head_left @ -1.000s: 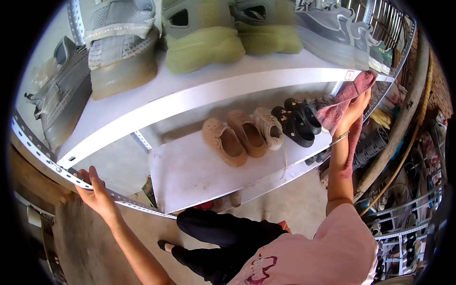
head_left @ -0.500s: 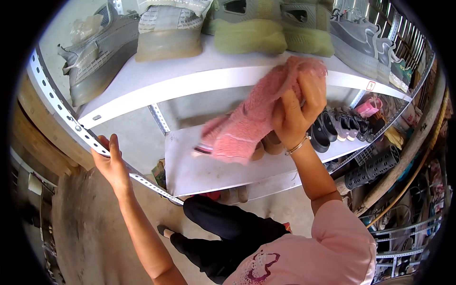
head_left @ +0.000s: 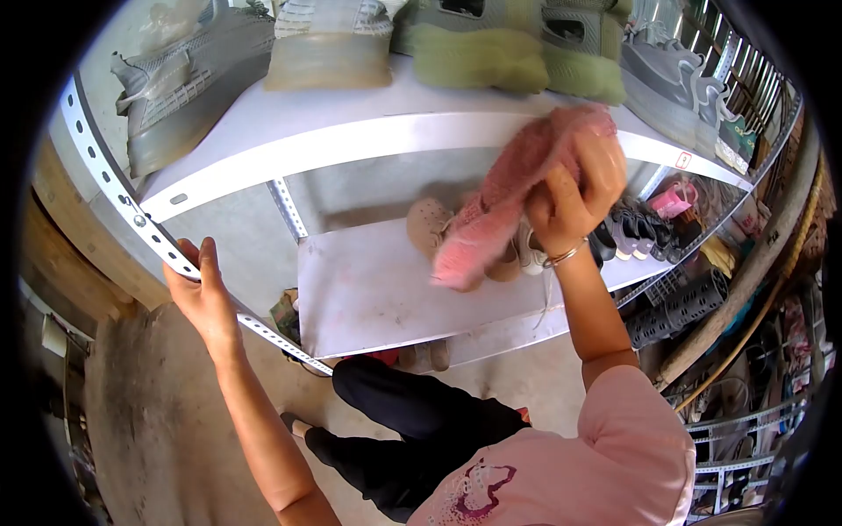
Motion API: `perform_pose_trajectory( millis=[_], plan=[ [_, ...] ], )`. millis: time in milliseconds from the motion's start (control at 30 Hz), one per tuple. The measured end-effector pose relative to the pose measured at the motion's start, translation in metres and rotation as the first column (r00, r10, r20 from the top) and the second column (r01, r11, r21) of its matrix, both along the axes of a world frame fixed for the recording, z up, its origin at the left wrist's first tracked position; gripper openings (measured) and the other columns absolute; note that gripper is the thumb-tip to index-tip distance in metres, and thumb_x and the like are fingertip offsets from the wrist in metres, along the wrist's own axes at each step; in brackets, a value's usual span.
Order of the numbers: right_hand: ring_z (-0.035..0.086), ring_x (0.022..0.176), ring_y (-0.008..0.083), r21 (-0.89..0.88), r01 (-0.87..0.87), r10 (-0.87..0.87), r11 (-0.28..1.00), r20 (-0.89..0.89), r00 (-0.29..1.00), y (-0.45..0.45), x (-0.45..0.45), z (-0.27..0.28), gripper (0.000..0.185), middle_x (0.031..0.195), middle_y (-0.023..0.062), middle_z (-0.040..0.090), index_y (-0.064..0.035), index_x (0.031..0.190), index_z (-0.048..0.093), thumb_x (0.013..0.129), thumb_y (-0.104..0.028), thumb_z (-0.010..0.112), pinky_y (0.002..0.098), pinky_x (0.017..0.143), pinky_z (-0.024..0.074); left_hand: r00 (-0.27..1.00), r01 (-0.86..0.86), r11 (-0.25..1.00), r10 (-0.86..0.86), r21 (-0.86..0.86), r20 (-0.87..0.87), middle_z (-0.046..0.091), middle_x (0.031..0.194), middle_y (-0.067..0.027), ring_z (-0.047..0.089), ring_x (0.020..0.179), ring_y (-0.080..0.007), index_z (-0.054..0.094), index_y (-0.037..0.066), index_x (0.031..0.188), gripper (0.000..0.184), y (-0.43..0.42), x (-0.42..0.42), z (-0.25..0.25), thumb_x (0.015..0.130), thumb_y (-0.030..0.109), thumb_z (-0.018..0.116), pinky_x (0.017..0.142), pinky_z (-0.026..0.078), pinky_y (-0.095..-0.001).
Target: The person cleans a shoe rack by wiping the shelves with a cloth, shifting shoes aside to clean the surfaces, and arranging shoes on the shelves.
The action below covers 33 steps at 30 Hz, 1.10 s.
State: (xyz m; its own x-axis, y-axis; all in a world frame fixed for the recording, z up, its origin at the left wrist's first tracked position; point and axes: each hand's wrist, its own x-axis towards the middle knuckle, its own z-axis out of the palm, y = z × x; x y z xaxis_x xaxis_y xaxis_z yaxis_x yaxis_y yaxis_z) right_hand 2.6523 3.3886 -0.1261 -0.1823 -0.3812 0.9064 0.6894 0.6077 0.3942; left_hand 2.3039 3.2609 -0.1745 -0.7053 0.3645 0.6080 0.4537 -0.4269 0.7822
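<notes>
Left hand (head_left: pixel 203 298): I see it wrapped round the holed post (head_left: pixel 96 145), below the left front corner of the upper shelf (head_left: pixel 351 149); the thumb shows, the other fingers are partly hidden.
Right hand (head_left: pixel 574 193): closed on the bunched cloth, right of the middle of the upper shelf's front edge.
Cloth (head_left: pixel 517 193): its top overlaps that front edge from my view, and its loose end hangs in front of the lower shelf (head_left: pixel 377 298). Whether it presses on the edge, I cannot tell.
Shoes above: a green pair (head_left: pixel 478 61) sits just behind the front edge, with a white shoe (head_left: pixel 329 61) to its left and a grey shoe (head_left: pixel 180 96) near the left end.
Shoes below: tan clogs (head_left: pixel 427 219) and a cream shoe (head_left: pixel 531 250) show partly behind the cloth.
Grip: I would gather the loose end into the palm, since a trailing tail could snag the cream shoe.
Pressure: I would lay the cloth flat along the front edge, with even force and the knuckles clear of the green pair.
Brace: a firm hold on the post should help against any sway as the right hand pushes.
</notes>
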Motion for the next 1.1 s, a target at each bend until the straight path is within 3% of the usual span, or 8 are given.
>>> perform_pose_trajectory(
  millis=[167, 267, 333, 633, 733, 900, 967, 1100],
  plan=[
    [0.056, 0.091, 0.0349, -0.032, 0.171, -0.173, 0.985, -0.070, 0.982, 0.000, 0.036, -0.014, 0.022, 0.103, 0.0131, 0.058, -0.0099, 0.077, 0.065, 0.056, -0.001, 0.065, 0.0456, 0.082, 0.0428, 0.995, -0.025, 1.000, 0.024, -0.010, -0.100, 0.042, 0.073, 0.0051, 0.033, 0.057, -0.0020, 0.048, 0.007, 0.094, 0.017, 0.003, -0.012, -0.007, 0.085, 0.009, 0.062, 0.050, 0.026, -0.0191],
    [0.055, 0.092, 0.0352, -0.014, 0.091, -0.092, 0.996, -0.069, 0.993, -0.001, 0.026, -0.009, 0.024, 0.102, 0.0134, 0.058, -0.0096, 0.080, 0.064, 0.058, 0.002, 0.064, 0.0451, 0.081, 0.0431, 0.998, -0.010, 1.000, 0.009, -0.013, -0.059, 0.042, 0.075, 0.0052, 0.034, 0.059, -0.0020, 0.048, 0.007, 0.095, 0.017, 0.003, -0.010, -0.008, 0.085, 0.009, 0.062, 0.051, 0.027, -0.0190],
    [0.055, 0.091, 0.0341, -0.044, 0.020, -0.022, 0.999, -0.043, 0.999, -0.003, 0.016, -0.002, 0.025, 0.102, 0.0129, 0.058, -0.0101, 0.080, 0.064, 0.058, 0.001, 0.065, 0.0441, 0.079, 0.0442, 1.000, -0.012, 1.000, 0.012, -0.006, -0.010, 0.039, 0.071, 0.0034, 0.034, 0.059, -0.0032, 0.045, 0.005, 0.087, 0.015, 0.001, -0.001, 0.000, 0.086, 0.007, 0.060, 0.052, 0.029, -0.0187],
    [0.057, 0.084, 0.0323, -0.009, 0.097, -0.097, 0.995, -0.003, 0.995, -0.003, 0.036, -0.001, 0.025, 0.097, 0.0117, 0.058, -0.0123, 0.073, 0.065, 0.050, -0.005, 0.067, 0.0409, 0.070, 0.0459, 1.000, -0.020, 1.000, 0.020, -0.014, 0.004, 0.040, 0.071, 0.0031, 0.034, 0.058, -0.0030, 0.045, 0.004, 0.088, 0.016, 0.002, -0.001, 0.001, 0.086, 0.008, 0.060, 0.050, 0.028, -0.0187],
    [0.057, 0.080, 0.0316, 0.015, 0.010, -0.011, 1.000, 0.073, 0.997, -0.005, 0.022, 0.016, 0.025, 0.097, 0.0121, 0.058, -0.0115, 0.074, 0.065, 0.049, -0.007, 0.066, 0.0374, 0.065, 0.0455, 0.999, -0.041, 0.999, 0.041, -0.020, 0.015, 0.040, 0.071, 0.0028, 0.035, 0.058, -0.0032, 0.045, 0.004, 0.089, 0.016, 0.001, 0.000, 0.001, 0.086, 0.008, 0.060, 0.050, 0.029, -0.0188],
    [0.057, 0.076, 0.0308, -0.039, 0.000, 0.005, 0.999, 0.133, 0.991, -0.010, 0.036, 0.016, 0.023, 0.094, 0.0122, 0.059, -0.0114, 0.073, 0.066, 0.050, -0.008, 0.065, 0.0368, 0.063, 0.0447, 1.000, 0.016, 0.999, -0.016, -0.040, -0.006, 0.040, 0.071, 0.0029, 0.035, 0.058, -0.0032, 0.045, 0.004, 0.087, 0.016, -0.003, -0.003, 0.001, 0.085, 0.007, 0.060, 0.050, 0.029, -0.0191],
    [0.057, 0.078, 0.0303, 0.007, 0.069, -0.069, 0.998, 0.064, 0.996, -0.007, 0.038, 0.011, 0.021, 0.093, 0.0122, 0.059, -0.0117, 0.073, 0.067, 0.052, -0.008, 0.064, 0.0368, 0.063, 0.0447, 0.998, -0.005, 0.999, 0.003, -0.034, -0.061, 0.039, 0.070, 0.0031, 0.034, 0.057, -0.0030, 0.045, 0.005, 0.086, 0.016, 0.000, -0.005, 0.000, 0.085, 0.007, 0.060, 0.050, 0.028, -0.0192],
    [0.057, 0.078, 0.0294, 0.023, 0.001, -0.004, 1.000, 0.119, 0.993, -0.008, 0.021, 0.023, 0.024, 0.092, 0.0107, 0.059, -0.0125, 0.075, 0.069, 0.053, -0.006, 0.063, 0.0367, 0.064, 0.0449, 0.999, -0.032, 0.999, 0.032, -0.014, 0.008, 0.039, 0.069, 0.0030, 0.034, 0.057, -0.0031, 0.044, 0.005, 0.084, 0.016, 0.000, 0.004, 0.004, 0.085, 0.006, 0.059, 0.050, 0.028, -0.0194]
  ],
)
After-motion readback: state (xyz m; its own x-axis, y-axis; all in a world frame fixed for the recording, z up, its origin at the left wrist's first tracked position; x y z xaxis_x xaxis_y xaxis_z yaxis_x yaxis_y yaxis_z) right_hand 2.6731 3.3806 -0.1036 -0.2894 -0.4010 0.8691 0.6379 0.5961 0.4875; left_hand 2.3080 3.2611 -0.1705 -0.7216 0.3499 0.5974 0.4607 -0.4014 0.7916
